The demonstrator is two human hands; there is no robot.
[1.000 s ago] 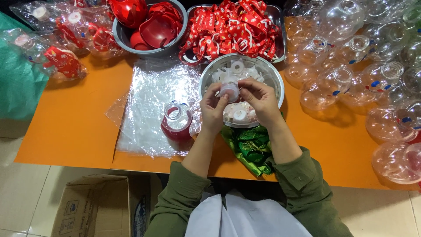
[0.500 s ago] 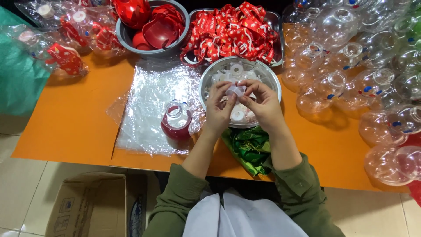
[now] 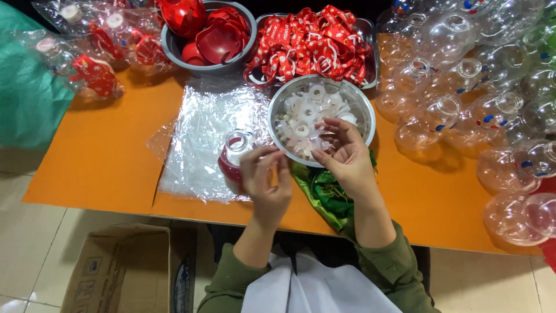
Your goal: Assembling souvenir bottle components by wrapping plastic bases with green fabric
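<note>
Comparing with the two earlier views: both hands were together over the steel bowl of white plastic rings, working one ring between the fingertips. Now they are apart. The left hand has come down to 7 o'clock of the bowl, beside the small round bottle with red base, fingers curled and pinching something small at the tips; what it grips is too small to tell, probably a white ring. The right hand stays at the bowl's near rim, fingers loosely spread and half open, thumb and forefinger near a ring but not clearly closed on it.

Judgement: a ring has been separated and carried toward the bottle's neck; fitting looks like the step in hand.

Packaging and markings, by place:
- Clear plastic sheet lies flat under the bottle, 9 o'clock of the bowl.
- Red printed ribbons fill a steel tray at 12 o'clock.
- Grey bowl of red caps at 11 o'clock.
- Bagged finished bottles with red labels at 10 o'clock.
- Empty clear bottles, blue and red marks, from 1 to 4 o'clock.
- Green bag at 6 o'clock.
- Brown carton on the floor, below the orange surface.
</note>
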